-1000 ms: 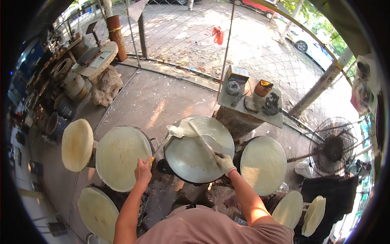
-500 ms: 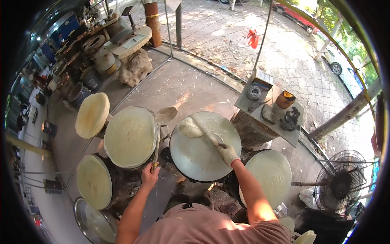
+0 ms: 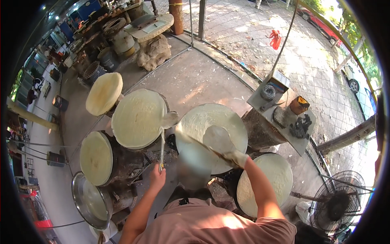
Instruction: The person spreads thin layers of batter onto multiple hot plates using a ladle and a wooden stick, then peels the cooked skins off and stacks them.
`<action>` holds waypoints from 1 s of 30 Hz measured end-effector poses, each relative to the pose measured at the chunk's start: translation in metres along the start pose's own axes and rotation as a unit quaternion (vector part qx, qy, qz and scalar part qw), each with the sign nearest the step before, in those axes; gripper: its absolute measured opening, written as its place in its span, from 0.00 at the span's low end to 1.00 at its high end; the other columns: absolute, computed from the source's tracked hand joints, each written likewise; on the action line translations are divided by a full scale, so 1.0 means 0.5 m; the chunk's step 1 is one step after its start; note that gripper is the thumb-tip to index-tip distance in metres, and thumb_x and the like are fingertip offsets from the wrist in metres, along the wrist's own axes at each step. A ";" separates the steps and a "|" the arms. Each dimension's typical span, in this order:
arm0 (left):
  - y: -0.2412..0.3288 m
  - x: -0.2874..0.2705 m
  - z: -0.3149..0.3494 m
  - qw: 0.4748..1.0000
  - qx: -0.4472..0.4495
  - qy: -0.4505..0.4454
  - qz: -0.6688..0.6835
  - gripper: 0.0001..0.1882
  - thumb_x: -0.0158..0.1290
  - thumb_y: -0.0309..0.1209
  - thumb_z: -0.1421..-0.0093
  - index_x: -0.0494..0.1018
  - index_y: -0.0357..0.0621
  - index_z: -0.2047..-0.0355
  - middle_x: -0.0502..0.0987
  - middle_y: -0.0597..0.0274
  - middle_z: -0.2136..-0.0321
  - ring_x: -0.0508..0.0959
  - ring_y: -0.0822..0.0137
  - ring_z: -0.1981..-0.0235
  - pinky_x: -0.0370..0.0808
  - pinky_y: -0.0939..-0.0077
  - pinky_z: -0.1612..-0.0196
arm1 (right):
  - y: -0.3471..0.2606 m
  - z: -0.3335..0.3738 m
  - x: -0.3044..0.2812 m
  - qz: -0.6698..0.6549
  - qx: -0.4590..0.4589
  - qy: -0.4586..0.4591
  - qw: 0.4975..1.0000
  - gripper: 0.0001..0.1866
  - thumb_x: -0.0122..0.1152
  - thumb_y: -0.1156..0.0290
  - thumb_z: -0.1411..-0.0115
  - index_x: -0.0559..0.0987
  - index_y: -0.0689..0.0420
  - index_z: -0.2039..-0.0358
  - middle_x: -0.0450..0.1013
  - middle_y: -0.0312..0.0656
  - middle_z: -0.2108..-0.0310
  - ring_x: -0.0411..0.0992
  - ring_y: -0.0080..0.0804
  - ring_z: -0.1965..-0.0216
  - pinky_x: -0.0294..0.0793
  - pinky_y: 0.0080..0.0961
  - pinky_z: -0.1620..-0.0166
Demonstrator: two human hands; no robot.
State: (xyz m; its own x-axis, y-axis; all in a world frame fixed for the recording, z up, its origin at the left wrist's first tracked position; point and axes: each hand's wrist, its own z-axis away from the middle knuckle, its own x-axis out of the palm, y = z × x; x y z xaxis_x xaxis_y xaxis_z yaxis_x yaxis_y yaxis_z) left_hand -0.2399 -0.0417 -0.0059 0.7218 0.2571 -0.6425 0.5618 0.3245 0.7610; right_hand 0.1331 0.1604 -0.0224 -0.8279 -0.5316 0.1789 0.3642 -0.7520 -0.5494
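My left hand [image 3: 157, 178] is closed round the handle of a long ladle [image 3: 170, 120]. The ladle's round, batter-coated bowl is raised between two griddles. My right hand [image 3: 236, 158], in a pale glove, grips a long flat scraper [image 3: 199, 143], blurred by motion. Its blade reaches leftward over the round griddle [image 3: 189, 160] in front of me. On that griddle lies a soft pale lump of batter [image 3: 217, 137], close to the scraper and the glove. A thin cream layer of batter [image 3: 207, 112] coats the griddle's far and right parts, while its near left part looks bare and smeared.
Batter-covered griddles stand at the left [image 3: 139, 118], lower left [image 3: 96, 157] and right [image 3: 266, 183]. A pale round sheet [image 3: 104, 93] is farther left. A metal basin [image 3: 91, 201], a side table [image 3: 298, 136] and a fan [image 3: 337, 201] stand around me. Wire fencing runs beyond.
The scraper has swung left and toward me. The batter lump has shifted right and nearer, and a cream layer now covers much of the griddle. My view has turned slightly.
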 end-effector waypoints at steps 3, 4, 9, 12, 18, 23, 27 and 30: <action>0.016 0.007 0.043 0.997 -0.020 -0.004 -0.071 0.09 0.50 0.30 0.42 0.66 0.41 0.63 0.74 0.44 0.75 0.74 0.40 0.73 0.67 0.50 0.73 | 0.020 0.093 -0.070 0.015 -0.001 -0.018 1.000 0.14 0.56 0.66 0.41 0.79 0.57 0.58 0.69 0.33 0.81 0.63 0.21 0.86 0.57 0.21 0.84; -0.003 0.021 0.058 0.991 -0.013 -0.018 -0.130 0.09 0.50 0.30 0.42 0.66 0.41 0.63 0.74 0.44 0.76 0.74 0.40 0.73 0.67 0.49 0.73 | 0.026 0.079 -0.101 -0.041 -0.029 0.000 0.999 0.14 0.56 0.65 0.42 0.78 0.55 0.58 0.67 0.32 0.82 0.61 0.20 0.86 0.55 0.20 0.84; 0.000 0.009 0.162 0.979 0.033 -0.066 -0.192 0.09 0.49 0.27 0.43 0.64 0.40 0.62 0.74 0.42 0.76 0.73 0.39 0.74 0.68 0.48 0.73 | -0.101 0.006 -0.024 -0.075 -0.155 0.199 0.965 0.12 0.61 0.60 0.44 0.81 0.53 0.64 0.70 0.33 0.81 0.63 0.21 0.86 0.56 0.20 0.84; 0.039 -0.002 0.195 0.979 0.030 -0.085 -0.184 0.11 0.49 0.26 0.43 0.64 0.40 0.60 0.74 0.41 0.74 0.73 0.39 0.72 0.68 0.47 0.72 | -0.071 -0.046 0.008 0.051 -0.005 -0.012 0.999 0.11 0.62 0.60 0.45 0.80 0.53 0.66 0.72 0.33 0.79 0.66 0.20 0.84 0.60 0.17 0.83; 0.022 0.005 0.246 0.977 0.021 -0.073 -0.200 0.14 0.49 0.26 0.43 0.62 0.42 0.56 0.74 0.43 0.70 0.74 0.40 0.69 0.70 0.48 0.69 | -0.042 -0.022 -0.027 -0.044 -0.104 0.133 0.985 0.10 0.61 0.62 0.44 0.80 0.54 0.67 0.68 0.32 0.81 0.60 0.20 0.87 0.56 0.18 0.85; 0.009 0.015 0.250 0.974 0.024 -0.064 -0.214 0.16 0.49 0.28 0.43 0.63 0.42 0.54 0.75 0.44 0.69 0.75 0.41 0.69 0.71 0.50 0.69 | 0.003 0.004 0.019 0.003 -0.043 0.004 0.999 0.08 0.58 0.63 0.43 0.78 0.54 0.70 0.64 0.32 0.85 0.55 0.20 0.90 0.53 0.19 0.86; 0.001 -0.012 0.250 0.977 0.048 -0.074 -0.192 0.16 0.50 0.29 0.43 0.65 0.43 0.54 0.75 0.45 0.66 0.75 0.42 0.67 0.72 0.51 0.67 | 0.051 0.042 0.010 0.057 -0.090 0.093 0.990 0.12 0.59 0.65 0.43 0.79 0.55 0.61 0.65 0.34 0.85 0.55 0.20 0.90 0.53 0.19 0.86; -0.001 -0.036 0.238 0.979 0.049 -0.073 -0.183 0.17 0.50 0.29 0.43 0.65 0.43 0.53 0.75 0.45 0.66 0.75 0.42 0.66 0.72 0.51 0.65 | 0.074 0.070 0.056 -0.068 -0.150 0.193 0.967 0.13 0.59 0.61 0.43 0.79 0.55 0.61 0.65 0.32 0.84 0.57 0.20 0.90 0.53 0.21 0.87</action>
State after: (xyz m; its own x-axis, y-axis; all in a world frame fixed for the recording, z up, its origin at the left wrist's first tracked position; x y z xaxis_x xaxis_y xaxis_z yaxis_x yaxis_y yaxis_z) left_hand -0.2049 -0.1546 0.0159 0.5115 0.0051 -0.8593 0.8243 0.2795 0.4923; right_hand 0.1383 0.1040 -0.0092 -0.9783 -0.2065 -0.0192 0.1474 -0.6272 -0.7648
